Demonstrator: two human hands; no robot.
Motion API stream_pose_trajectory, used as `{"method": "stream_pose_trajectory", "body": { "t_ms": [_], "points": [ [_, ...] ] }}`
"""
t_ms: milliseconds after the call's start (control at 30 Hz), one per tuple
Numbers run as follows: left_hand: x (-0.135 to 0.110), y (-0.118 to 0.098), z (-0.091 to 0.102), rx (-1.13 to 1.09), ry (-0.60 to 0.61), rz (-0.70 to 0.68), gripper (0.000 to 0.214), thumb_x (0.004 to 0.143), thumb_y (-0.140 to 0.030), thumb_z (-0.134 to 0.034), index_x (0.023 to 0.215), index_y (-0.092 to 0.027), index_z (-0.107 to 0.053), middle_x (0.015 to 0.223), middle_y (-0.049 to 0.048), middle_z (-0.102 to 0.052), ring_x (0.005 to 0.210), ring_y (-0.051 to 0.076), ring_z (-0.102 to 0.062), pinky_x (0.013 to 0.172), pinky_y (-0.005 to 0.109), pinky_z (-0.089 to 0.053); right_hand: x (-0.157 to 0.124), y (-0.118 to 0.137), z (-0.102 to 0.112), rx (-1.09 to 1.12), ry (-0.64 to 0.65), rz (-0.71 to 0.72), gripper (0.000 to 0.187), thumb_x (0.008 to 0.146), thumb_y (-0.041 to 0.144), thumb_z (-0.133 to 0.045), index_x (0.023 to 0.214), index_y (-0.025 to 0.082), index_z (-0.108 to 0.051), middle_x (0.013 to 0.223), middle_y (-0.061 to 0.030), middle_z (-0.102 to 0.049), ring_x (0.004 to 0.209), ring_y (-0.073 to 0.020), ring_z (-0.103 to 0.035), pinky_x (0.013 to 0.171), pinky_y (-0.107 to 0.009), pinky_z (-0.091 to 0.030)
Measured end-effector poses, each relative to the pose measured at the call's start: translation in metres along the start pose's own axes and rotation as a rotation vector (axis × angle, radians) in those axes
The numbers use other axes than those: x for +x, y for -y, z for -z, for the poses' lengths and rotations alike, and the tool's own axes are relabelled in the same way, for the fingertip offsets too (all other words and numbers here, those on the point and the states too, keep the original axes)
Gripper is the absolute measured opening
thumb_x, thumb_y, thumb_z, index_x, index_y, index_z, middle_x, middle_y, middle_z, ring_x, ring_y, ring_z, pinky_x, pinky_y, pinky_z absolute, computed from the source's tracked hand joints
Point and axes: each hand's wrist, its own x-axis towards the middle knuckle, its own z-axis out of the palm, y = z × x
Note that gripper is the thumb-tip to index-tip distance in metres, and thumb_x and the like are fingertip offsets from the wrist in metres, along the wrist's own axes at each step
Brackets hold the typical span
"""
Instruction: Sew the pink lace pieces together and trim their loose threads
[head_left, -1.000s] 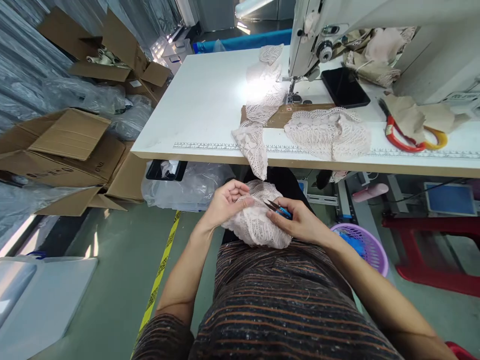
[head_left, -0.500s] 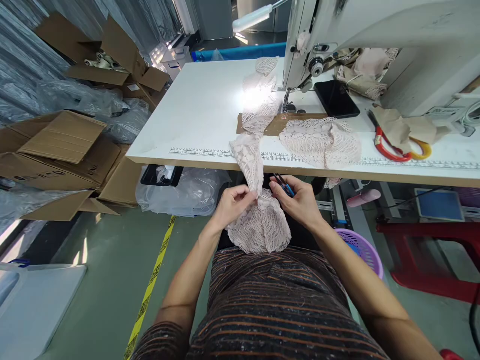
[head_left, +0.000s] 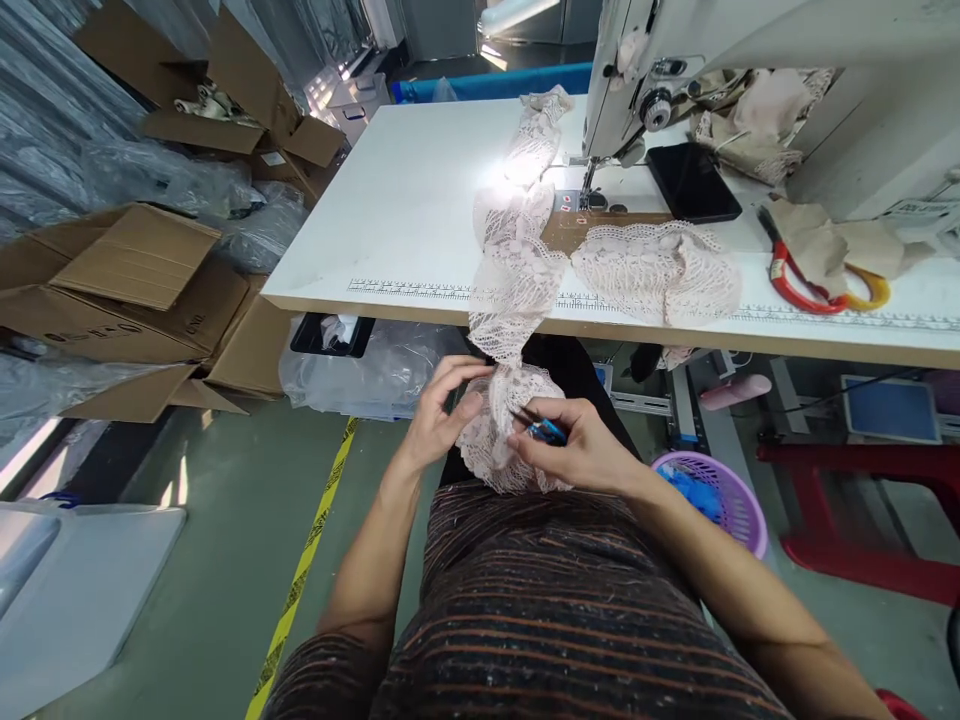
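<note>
A chain of pale pink lace pieces [head_left: 517, 275] runs from the white sewing table over its front edge down to my lap. My left hand [head_left: 441, 418] is at the left side of the lace on my lap, with its fingers and thumb apart. My right hand [head_left: 585, 447] is closed round blue-handled thread snips [head_left: 546, 431]. Its fingertips are against the lace, and whether they also pinch the fabric I cannot tell. The snips' dark tips point left over the lace. A second lace piece [head_left: 660, 272] lies on the table to the right.
A sewing machine [head_left: 622, 90] stands over the table [head_left: 420, 180]. A black phone [head_left: 694, 182] and scissors with red and yellow handles [head_left: 806, 280] lie at right. Below are a purple basket [head_left: 739, 505] and a red stool [head_left: 832, 520]. Cardboard boxes [head_left: 142, 260] stand at left.
My left hand has let go of the lace and its fingers have spread. My right hand with the snips has moved left and down onto the lace. The hanging lace has spread wider at the table edge.
</note>
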Motion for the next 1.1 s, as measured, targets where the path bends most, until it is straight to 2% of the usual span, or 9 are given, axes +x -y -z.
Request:
{"method": "stream_pose_trajectory", "body": {
  "t_ms": [67,167,267,333,400,500,667,900,1100],
  "points": [
    [0.005,0.005,-0.007,-0.168,0.182,0.03,0.059,0.083,-0.072,-0.058,0.106,-0.021,-0.077,0.123,0.0135,-0.066,0.121,0.032,-0.057,0.108,0.046,-0.041,-0.007,0.001,-0.001,-0.055,0.062,0.031,0.019,0.085,0.034,-0.067,0.075,0.018,-0.065,0.059,0.004,-0.052,0.05,-0.008,-0.041,0.049,-0.023,-0.035],
    [0.004,0.007,-0.016,-0.333,0.32,0.073,0.044,0.079,-0.064,-0.07,0.087,-0.021,-0.077,0.121,0.0135,-0.068,0.12,0.033,-0.061,0.106,0.047,-0.044,-0.011,-0.001,0.003,-0.129,0.063,0.084,0.017,0.087,0.032,-0.065,0.081,0.018,-0.069,0.066,0.0025,-0.058,0.059,-0.01,-0.047,0.059,-0.024,-0.04],
    [-0.002,0.005,-0.017,-0.344,0.213,0.154,0.032,0.075,-0.048,-0.082,0.071,-0.018,-0.071,0.095,0.0093,-0.072,0.092,0.023,-0.067,0.087,0.035,-0.052,-0.006,-0.009,0.013,-0.185,-0.013,0.065,0.027,0.091,0.042,-0.062,0.078,0.018,-0.067,0.066,0.0027,-0.055,0.058,-0.0104,-0.045,0.058,-0.025,-0.038],
    [-0.006,0.004,-0.015,-0.321,0.14,0.251,0.032,0.074,-0.046,-0.083,0.073,-0.016,-0.071,0.077,0.004,-0.068,0.07,0.015,-0.061,0.07,0.028,-0.051,0.002,-0.017,0.02,-0.227,-0.086,0.023,0.041,0.096,0.052,-0.053,0.076,0.018,-0.065,0.062,0.0024,-0.052,0.055,-0.0109,-0.042,0.055,-0.026,-0.035],
    [-0.01,0.004,-0.012,-0.3,0.11,0.333,0.033,0.072,-0.047,-0.085,0.078,-0.016,-0.074,0.07,0.0014,-0.067,0.061,0.012,-0.056,0.061,0.024,-0.047,0.01,-0.025,0.025,-0.269,-0.127,-0.008,0.055,0.1,0.06,-0.039,0.073,0.018,-0.063,0.062,0.0005,-0.053,0.055,-0.0122,-0.044,0.056,-0.027,-0.035],
    [-0.013,0.006,-0.01,-0.274,0.121,0.385,0.034,0.071,-0.047,-0.085,0.083,-0.015,-0.078,0.074,0.0032,-0.071,0.062,0.013,-0.058,0.059,0.024,-0.047,0.022,-0.033,0.025,-0.342,-0.116,-0.016,0.062,0.1,0.064,-0.033,0.066,0.019,-0.059,0.065,-0.0022,-0.059,0.058,-0.014,-0.05,0.06,-0.029,-0.037],
    [-0.014,0.007,-0.01,-0.229,0.127,0.367,0.032,0.072,-0.046,-0.084,0.082,-0.016,-0.08,0.081,0.0058,-0.076,0.069,0.016,-0.063,0.062,0.026,-0.048,0.032,-0.034,0.021,-0.412,-0.09,0.039,0.055,0.1,0.06,-0.037,0.071,0.02,-0.06,0.066,-0.0022,-0.061,0.061,-0.0155,-0.054,0.065,-0.029,-0.038],
    [-0.014,0.01,-0.009,-0.252,0.113,0.404,0.033,0.073,-0.046,-0.083,0.08,-0.014,-0.078,0.074,0.0044,-0.072,0.064,0.013,-0.056,0.06,0.024,-0.042,0.026,-0.04,0.023,-0.502,-0.183,0.041,0.05,0.099,0.057,-0.041,0.076,0.018,-0.062,0.064,-0.0011,-0.059,0.058,-0.0135,-0.049,0.059,-0.027,-0.034],
    [-0.012,0.008,-0.01,-0.368,0.122,0.415,0.033,0.072,-0.045,-0.084,0.078,-0.014,-0.077,0.072,0.003,-0.07,0.062,0.012,-0.053,0.061,0.024,-0.04,0.012,-0.03,0.016,-0.416,-0.021,-0.018,0.052,0.1,0.058,-0.036,0.074,0.018,-0.058,0.061,0.0008,-0.055,0.058,-0.0127,-0.046,0.058,-0.027,-0.033]
  ]
}}
